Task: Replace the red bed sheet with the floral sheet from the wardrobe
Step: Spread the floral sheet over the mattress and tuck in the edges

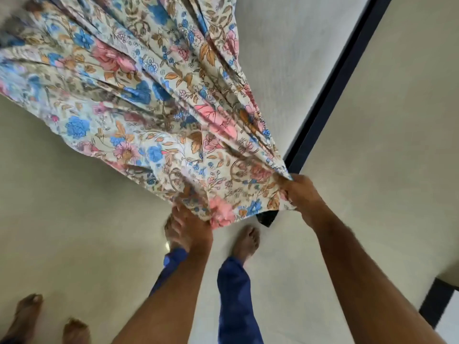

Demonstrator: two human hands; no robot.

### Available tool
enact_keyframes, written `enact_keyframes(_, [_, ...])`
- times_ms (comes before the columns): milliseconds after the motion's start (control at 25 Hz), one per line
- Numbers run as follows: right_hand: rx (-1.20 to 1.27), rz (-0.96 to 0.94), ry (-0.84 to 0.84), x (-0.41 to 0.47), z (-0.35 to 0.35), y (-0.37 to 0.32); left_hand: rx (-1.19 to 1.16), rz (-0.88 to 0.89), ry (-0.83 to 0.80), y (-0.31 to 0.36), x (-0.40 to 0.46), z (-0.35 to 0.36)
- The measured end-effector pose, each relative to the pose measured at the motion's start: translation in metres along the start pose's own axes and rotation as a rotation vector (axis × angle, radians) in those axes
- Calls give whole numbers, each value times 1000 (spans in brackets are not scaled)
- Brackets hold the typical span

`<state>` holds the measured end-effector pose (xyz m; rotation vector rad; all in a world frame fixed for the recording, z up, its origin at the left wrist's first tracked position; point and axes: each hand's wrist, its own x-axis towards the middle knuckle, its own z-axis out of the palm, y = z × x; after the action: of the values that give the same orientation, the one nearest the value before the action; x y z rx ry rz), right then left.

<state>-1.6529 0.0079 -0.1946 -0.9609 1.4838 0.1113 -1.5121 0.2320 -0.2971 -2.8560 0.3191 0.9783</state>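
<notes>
Both hands (192, 227) (301, 194) grip floral sheet (139, 95) — floor (74, 219) below.

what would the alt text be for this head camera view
Both hands, left hand and right hand, grip one edge of a floral sheet that fans out above a pale floor. Bare feet stand below.

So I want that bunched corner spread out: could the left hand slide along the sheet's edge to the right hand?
Probably yes: the left hand already grips the sheet edge, and only loose cloth lies between it and the right hand.
</notes>
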Motion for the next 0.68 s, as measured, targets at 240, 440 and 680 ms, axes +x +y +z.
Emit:
enact_keyframes(240, [169,-133,303,31,-37,-11,139,562,26,63,8,0])
enact_keyframes(440, [373,-166,332,34,-72,-64,-205,596,-167,82,-12,16])
enact_keyframes(680, [587,-181,218,46,-94,-73,-310,732,-10,90,-65,21])
